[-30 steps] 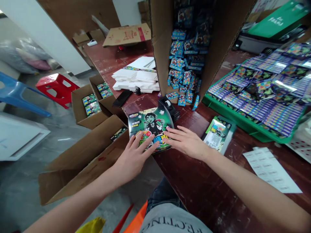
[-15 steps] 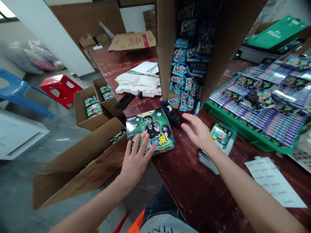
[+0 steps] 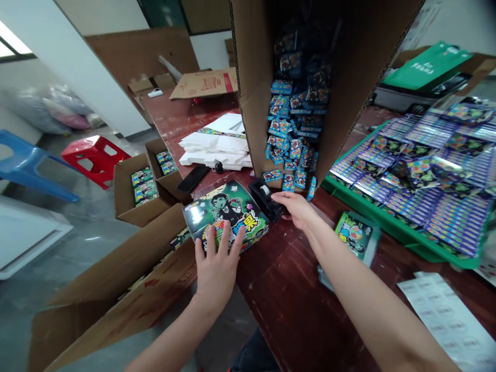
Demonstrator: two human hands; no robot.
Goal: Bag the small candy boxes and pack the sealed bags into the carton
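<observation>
My left hand (image 3: 217,261) lies with fingers spread on a green printed candy box (image 3: 222,209), which sits closed at the table's edge. To the right of the box stands a black tape dispenser (image 3: 263,192) with a pale roll in it. My right hand (image 3: 296,209) is closed on the dispenser's near end; whether its fingertips also pinch the tape is hidden. By my right forearm lies a stack of green printed cards or packs (image 3: 354,232) with clear plastic.
A tall carton (image 3: 248,98) holds many small blue packets (image 3: 281,126). A green tray (image 3: 411,227) of purple packs stands right, near a white label sheet (image 3: 445,315). White flat cartons (image 3: 217,144) and a black phone (image 3: 192,178) lie behind. An open cardboard box (image 3: 163,279) stands left.
My right hand has moved left and down onto the tape dispenser, its fingers now closed. My left hand stays spread on the candy box. The view has shifted slightly.
</observation>
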